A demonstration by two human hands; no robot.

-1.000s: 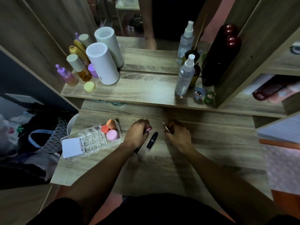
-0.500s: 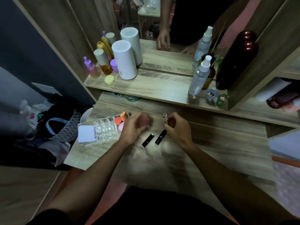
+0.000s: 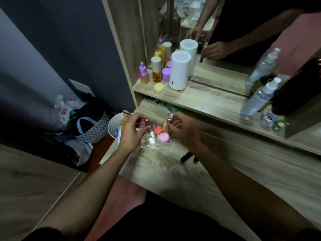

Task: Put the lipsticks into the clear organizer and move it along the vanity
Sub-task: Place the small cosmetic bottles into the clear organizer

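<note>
The clear organizer [image 3: 150, 140] stands near the left end of the wooden vanity top [image 3: 243, 171], with orange and pink sponges [image 3: 161, 134] in its right side. My left hand [image 3: 133, 131] hovers over its left part, shut on a dark red lipstick [image 3: 147, 121]. My right hand [image 3: 184, 129] is over its right end, holding a slim silver-capped lipstick [image 3: 169, 119] upright. Two black lipsticks [image 3: 188, 156] lie on the vanity top by my right forearm.
On the raised shelf [image 3: 199, 100] stand a white cylinder [image 3: 178, 70], small bottles and jars, spray bottles [image 3: 258, 96], a dark bottle and little figurines. A mirror is behind it. A white bin [image 3: 114, 126] and bags sit on the floor left of the vanity.
Both hands moved left from the middle of the vanity top to above the organizer, each carrying a lipstick. The two black lipsticks stayed where they lay. The camera turned left.
</note>
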